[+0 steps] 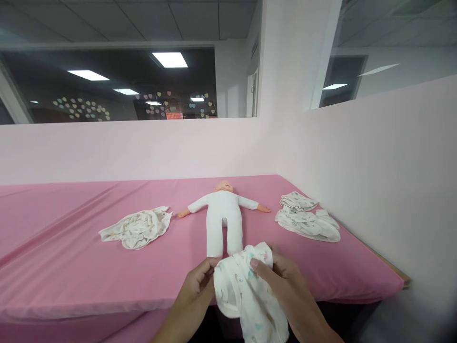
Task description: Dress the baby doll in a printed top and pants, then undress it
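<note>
A white baby garment [255, 300] with small coloured prints hangs bunched between my hands at the table's front edge. My left hand [200, 290] pinches its left side near a round opening. On the right, my right hand [282, 281] grips the upper part, thumb on top of the fabric. Just beyond lies a doll [224, 214] in a white body suit, on its back with arms spread and legs toward me. The cloth and my hands are close to the ends of its legs.
A crumpled printed cloth [141, 228] lies left of the doll. To the right are a folded cloth [298, 201] and a looser one [309, 225]. The pink-covered table [71, 267] meets white walls behind and at right, with windows above.
</note>
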